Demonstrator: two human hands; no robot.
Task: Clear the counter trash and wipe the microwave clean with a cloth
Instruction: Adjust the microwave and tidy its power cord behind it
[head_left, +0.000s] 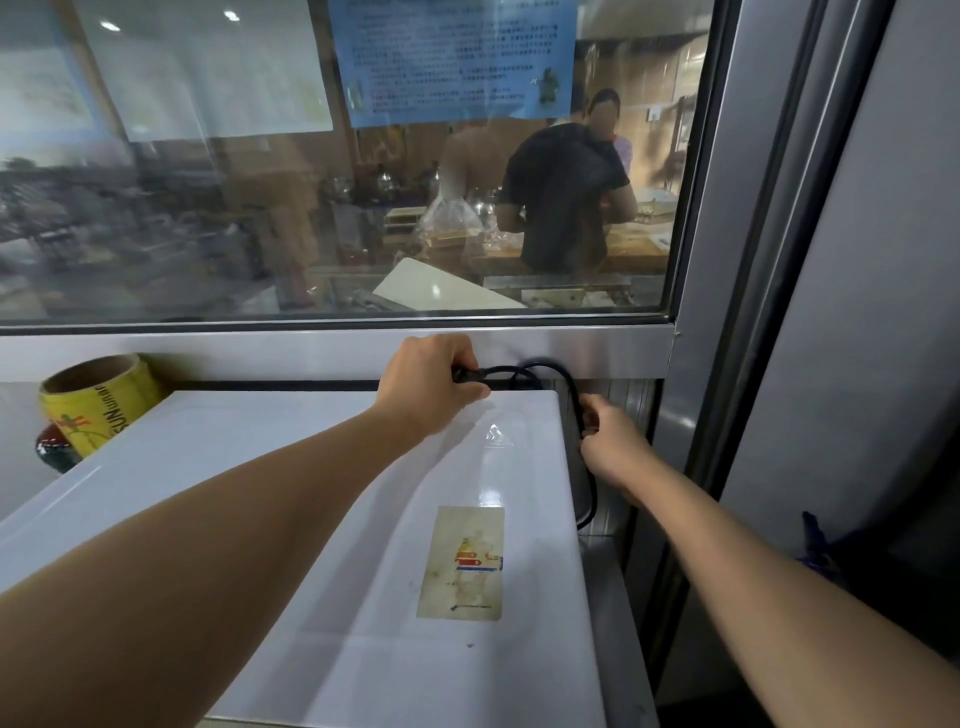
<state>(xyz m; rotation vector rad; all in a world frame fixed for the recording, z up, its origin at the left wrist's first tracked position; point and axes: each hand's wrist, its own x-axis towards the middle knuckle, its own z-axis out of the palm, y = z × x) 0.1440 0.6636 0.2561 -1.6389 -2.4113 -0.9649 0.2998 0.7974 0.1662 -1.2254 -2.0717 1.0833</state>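
2 hands grip the black cord (519, 371): left hand (428, 382), right hand (613, 441)

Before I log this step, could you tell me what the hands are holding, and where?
Both hold the black cord: left hand at its plug end, right hand further along, beside the microwave.

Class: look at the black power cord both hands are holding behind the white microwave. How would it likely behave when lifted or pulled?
The black power cord probably hangs floppy: it loops between the left hand and right hand. It looks light, held in a finger grip. It may snag, since it runs down beside the microwave.
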